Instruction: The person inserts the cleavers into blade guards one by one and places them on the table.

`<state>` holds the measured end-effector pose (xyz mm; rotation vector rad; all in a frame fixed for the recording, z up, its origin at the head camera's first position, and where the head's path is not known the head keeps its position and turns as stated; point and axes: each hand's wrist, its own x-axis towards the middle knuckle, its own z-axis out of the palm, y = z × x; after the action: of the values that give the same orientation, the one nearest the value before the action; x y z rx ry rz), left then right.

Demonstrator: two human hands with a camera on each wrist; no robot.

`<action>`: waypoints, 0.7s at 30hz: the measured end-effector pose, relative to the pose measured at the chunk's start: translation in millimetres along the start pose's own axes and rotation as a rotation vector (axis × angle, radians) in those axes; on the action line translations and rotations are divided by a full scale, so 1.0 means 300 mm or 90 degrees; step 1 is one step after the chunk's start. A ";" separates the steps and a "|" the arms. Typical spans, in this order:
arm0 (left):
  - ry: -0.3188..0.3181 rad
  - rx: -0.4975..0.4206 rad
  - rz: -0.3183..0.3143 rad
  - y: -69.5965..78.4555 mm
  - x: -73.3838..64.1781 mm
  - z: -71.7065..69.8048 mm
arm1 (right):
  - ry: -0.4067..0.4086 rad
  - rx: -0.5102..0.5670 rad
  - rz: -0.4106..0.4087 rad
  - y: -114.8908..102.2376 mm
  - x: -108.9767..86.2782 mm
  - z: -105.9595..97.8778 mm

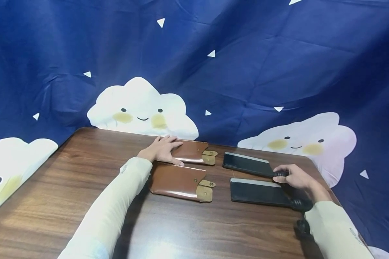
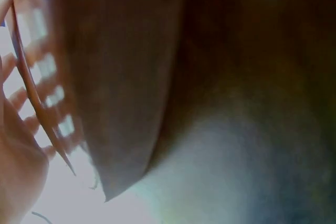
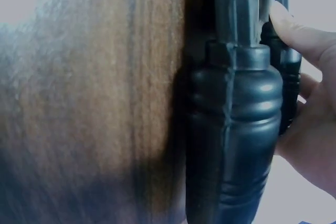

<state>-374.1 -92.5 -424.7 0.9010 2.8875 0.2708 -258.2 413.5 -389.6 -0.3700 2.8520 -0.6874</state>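
Note:
Two brown leather sheaths with tan strap ends lie left of centre, a far sheath (image 1: 191,149) and a near sheath (image 1: 178,180). My left hand (image 1: 163,149) rests on the left end of the far sheath, fingers spread and thumb toward the near one. To the right lie two black cleavers with silver-grey edges, a far cleaver (image 1: 246,163) and a near cleaver (image 1: 259,192). My right hand (image 1: 293,176) holds the far cleaver by its ribbed handle. In the right wrist view the thumb lies against that handle, beside the near cleaver's thicker-looking handle (image 3: 231,129).
Everything lies on a brown wooden table (image 1: 188,230). A small black object (image 1: 303,227) sits by the right sleeve, partly hidden. Behind the table's far edge hangs a blue cloth (image 1: 227,72) with white clouds.

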 end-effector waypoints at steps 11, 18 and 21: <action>0.009 0.026 0.014 0.014 0.015 -0.003 | 0.059 -0.011 0.004 -0.033 -0.027 -0.014; 0.021 0.011 0.030 0.012 0.013 -0.007 | 0.097 0.041 0.004 -0.079 -0.034 0.003; 0.039 0.008 0.048 0.016 0.015 -0.009 | 0.118 0.055 0.000 -0.087 -0.040 0.009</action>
<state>-375.6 -86.4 -421.4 1.0241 2.9180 0.2927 -241.0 393.2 -378.5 -0.3093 2.9807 -0.8848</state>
